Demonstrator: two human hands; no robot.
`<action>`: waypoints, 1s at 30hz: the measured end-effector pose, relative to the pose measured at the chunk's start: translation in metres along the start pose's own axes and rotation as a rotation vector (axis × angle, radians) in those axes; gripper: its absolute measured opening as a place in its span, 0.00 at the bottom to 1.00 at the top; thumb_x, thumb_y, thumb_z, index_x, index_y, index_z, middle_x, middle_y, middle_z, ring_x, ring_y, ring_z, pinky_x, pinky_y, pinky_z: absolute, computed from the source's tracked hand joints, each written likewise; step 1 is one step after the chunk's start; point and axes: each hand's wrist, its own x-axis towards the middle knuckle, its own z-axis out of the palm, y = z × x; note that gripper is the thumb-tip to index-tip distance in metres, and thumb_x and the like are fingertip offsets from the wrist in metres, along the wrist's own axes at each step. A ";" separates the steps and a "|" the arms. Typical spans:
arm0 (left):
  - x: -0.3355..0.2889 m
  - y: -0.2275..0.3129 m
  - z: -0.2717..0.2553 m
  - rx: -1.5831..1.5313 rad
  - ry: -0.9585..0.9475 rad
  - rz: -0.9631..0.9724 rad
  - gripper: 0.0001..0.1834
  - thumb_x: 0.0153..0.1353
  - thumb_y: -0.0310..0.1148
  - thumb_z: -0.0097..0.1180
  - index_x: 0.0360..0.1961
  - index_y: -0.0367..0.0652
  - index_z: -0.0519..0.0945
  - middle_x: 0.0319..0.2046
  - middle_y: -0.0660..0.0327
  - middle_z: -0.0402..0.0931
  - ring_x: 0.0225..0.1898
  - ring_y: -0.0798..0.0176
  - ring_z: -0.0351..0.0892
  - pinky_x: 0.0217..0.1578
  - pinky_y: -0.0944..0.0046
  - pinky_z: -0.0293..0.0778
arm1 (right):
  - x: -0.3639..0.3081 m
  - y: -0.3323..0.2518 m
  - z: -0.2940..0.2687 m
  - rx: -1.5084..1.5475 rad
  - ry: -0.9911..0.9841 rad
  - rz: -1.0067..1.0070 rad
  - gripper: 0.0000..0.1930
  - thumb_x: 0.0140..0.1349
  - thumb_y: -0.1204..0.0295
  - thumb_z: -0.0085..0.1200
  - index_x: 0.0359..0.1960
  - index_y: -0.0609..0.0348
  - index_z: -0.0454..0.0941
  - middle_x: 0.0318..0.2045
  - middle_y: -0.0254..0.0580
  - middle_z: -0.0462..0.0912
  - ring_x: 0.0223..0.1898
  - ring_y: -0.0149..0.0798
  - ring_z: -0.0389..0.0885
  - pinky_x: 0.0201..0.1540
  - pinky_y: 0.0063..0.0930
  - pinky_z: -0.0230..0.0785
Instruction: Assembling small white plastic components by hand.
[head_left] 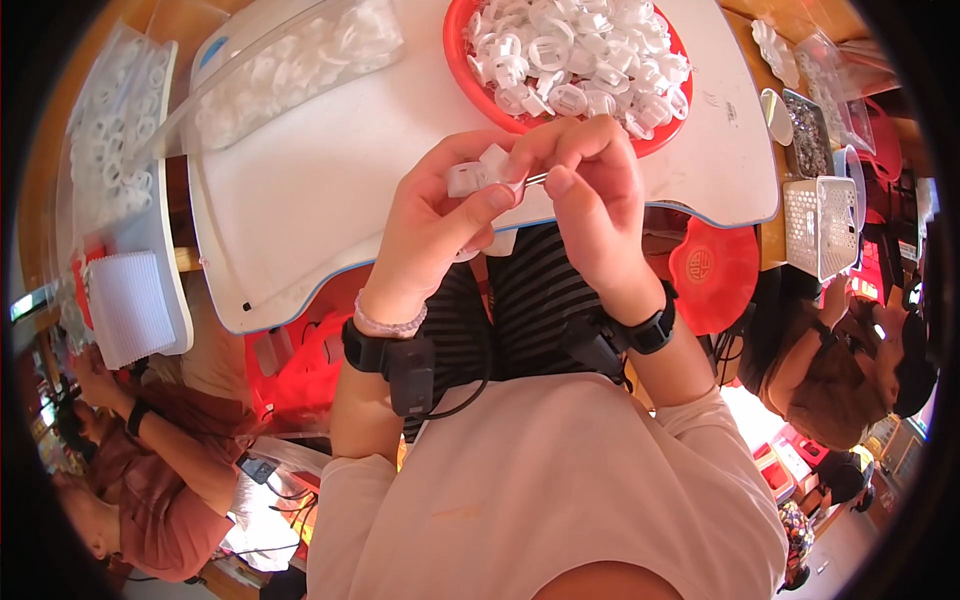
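My left hand (428,205) is closed around small white plastic pieces (468,178), gripped between thumb and fingers. Close against it, my right hand (603,195) pinches thin metal pins (536,180) between thumb and fingertips. The pins point toward the pieces in my left hand; whether they sit inside one is hidden by the fingers. Just beyond my hands stands a red basin (462,75) heaped with white plastic parts (560,55). Both hands are raised over the near edge of the white table (300,215).
A clear bag of white parts (300,75) lies at the table's far left. On the left side table are bagged white rings (115,130) and a white ribbed stack (130,305). A white basket (822,225) and red stool (715,270) stand right. People sit on both sides.
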 end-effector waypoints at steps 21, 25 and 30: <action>-0.015 0.051 0.011 0.570 -0.203 0.115 0.20 0.48 0.17 0.55 0.46 0.31 0.75 0.32 0.65 0.70 0.34 0.73 0.70 0.36 0.74 0.66 | -0.006 -0.042 0.000 -0.080 -0.078 0.088 0.05 0.57 0.83 0.48 0.34 0.64 0.70 0.31 0.34 0.72 0.32 0.24 0.69 0.33 0.19 0.63; -0.011 0.060 0.013 0.674 -0.258 0.044 0.19 0.49 0.17 0.55 0.46 0.32 0.76 0.32 0.65 0.71 0.34 0.75 0.71 0.34 0.74 0.66 | -0.008 -0.048 -0.001 -0.249 -0.081 0.023 0.04 0.55 0.83 0.49 0.32 0.63 0.70 0.31 0.36 0.73 0.30 0.25 0.69 0.32 0.18 0.63; -0.011 0.057 0.014 0.674 -0.192 -0.106 0.20 0.51 0.18 0.54 0.48 0.33 0.74 0.33 0.66 0.73 0.32 0.76 0.71 0.33 0.75 0.67 | -0.006 -0.042 0.000 -0.474 -0.140 -0.178 0.07 0.49 0.84 0.50 0.31 0.63 0.73 0.34 0.44 0.77 0.25 0.28 0.70 0.26 0.19 0.65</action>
